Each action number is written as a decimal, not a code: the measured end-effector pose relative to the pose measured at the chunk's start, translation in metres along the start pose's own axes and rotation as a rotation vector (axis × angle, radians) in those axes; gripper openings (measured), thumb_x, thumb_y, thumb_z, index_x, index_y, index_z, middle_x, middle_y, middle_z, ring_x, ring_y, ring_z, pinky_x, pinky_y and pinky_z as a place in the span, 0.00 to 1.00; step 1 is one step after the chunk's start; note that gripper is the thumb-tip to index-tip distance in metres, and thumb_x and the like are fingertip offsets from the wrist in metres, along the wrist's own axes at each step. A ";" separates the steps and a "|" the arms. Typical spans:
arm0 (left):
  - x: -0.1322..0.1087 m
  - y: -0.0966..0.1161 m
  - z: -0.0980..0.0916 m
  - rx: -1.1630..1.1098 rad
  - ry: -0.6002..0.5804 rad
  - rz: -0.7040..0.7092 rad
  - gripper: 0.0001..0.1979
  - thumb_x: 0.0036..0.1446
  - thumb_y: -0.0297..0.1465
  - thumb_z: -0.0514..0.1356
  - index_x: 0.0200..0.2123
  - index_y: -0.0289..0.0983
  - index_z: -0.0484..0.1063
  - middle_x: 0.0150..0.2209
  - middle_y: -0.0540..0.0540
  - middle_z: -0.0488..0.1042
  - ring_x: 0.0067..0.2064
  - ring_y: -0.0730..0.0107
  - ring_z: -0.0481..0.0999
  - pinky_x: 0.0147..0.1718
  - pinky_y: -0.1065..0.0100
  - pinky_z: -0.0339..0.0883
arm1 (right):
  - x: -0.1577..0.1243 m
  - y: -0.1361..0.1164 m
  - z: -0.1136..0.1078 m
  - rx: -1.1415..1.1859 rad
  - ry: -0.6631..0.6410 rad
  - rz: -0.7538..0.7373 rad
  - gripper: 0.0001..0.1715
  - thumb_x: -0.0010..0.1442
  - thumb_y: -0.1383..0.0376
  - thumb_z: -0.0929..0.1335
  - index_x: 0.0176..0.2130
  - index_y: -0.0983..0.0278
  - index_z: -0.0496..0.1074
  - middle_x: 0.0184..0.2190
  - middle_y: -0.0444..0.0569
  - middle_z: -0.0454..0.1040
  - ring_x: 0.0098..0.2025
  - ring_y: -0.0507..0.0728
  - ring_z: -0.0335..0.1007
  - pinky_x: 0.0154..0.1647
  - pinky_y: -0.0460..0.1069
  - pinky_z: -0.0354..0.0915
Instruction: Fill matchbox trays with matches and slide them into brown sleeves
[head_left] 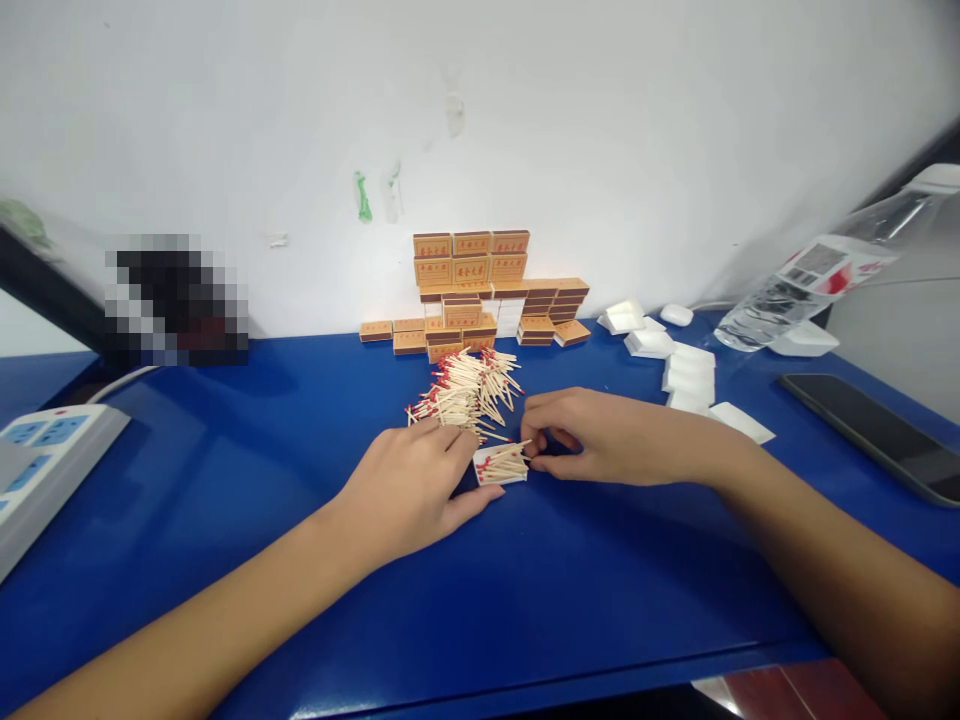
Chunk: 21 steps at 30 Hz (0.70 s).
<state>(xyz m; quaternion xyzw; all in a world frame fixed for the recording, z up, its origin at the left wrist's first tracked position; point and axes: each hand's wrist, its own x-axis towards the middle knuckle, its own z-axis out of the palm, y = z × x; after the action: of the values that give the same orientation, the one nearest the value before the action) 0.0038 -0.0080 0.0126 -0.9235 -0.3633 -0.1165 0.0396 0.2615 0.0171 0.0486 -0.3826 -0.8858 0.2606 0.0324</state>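
Observation:
A small white matchbox tray [501, 479] with red-tipped matches [507, 460] in it lies on the blue tabletop. My left hand [412, 485] grips the tray from the left, thumb along its near side and fingers by the far side. At the tray's right end, my right hand [562, 435] has its fingers curled in a pinch at the tail ends of some matches. Just beyond both hands is a loose heap of matches [472, 385], heads pointing mostly left. Part of the heap's near edge is hidden by my left fingers.
Stacked orange matchboxes [472, 270] stand against the wall behind the heap. Several empty white trays [688, 372] lie at the right, near a tilted water bottle [810, 270] and a black phone [874, 425]. A white power strip [56, 460] is at the left.

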 end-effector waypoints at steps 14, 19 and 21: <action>0.000 0.001 -0.002 0.027 0.011 0.004 0.19 0.69 0.48 0.59 0.44 0.36 0.74 0.39 0.44 0.81 0.41 0.55 0.82 0.34 0.58 0.74 | -0.006 -0.012 -0.011 -0.066 0.179 0.033 0.04 0.61 0.67 0.69 0.36 0.60 0.77 0.29 0.42 0.76 0.28 0.52 0.68 0.31 0.48 0.58; 0.000 0.001 -0.001 0.022 0.012 0.012 0.19 0.69 0.48 0.59 0.44 0.36 0.74 0.40 0.43 0.81 0.43 0.55 0.82 0.36 0.59 0.74 | 0.000 -0.025 0.002 -0.066 0.218 0.001 0.05 0.62 0.67 0.70 0.35 0.61 0.78 0.29 0.42 0.77 0.29 0.52 0.67 0.32 0.48 0.58; -0.001 0.001 -0.001 0.021 0.008 0.010 0.19 0.69 0.48 0.59 0.43 0.36 0.74 0.39 0.43 0.81 0.43 0.55 0.82 0.35 0.59 0.74 | 0.003 -0.028 0.006 -0.078 0.183 -0.009 0.05 0.62 0.67 0.70 0.36 0.61 0.78 0.31 0.43 0.78 0.31 0.52 0.68 0.33 0.48 0.58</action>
<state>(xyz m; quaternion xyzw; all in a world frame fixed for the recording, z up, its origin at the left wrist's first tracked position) 0.0035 -0.0090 0.0136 -0.9244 -0.3598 -0.1162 0.0515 0.2398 0.0006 0.0563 -0.4016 -0.8904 0.1896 0.0994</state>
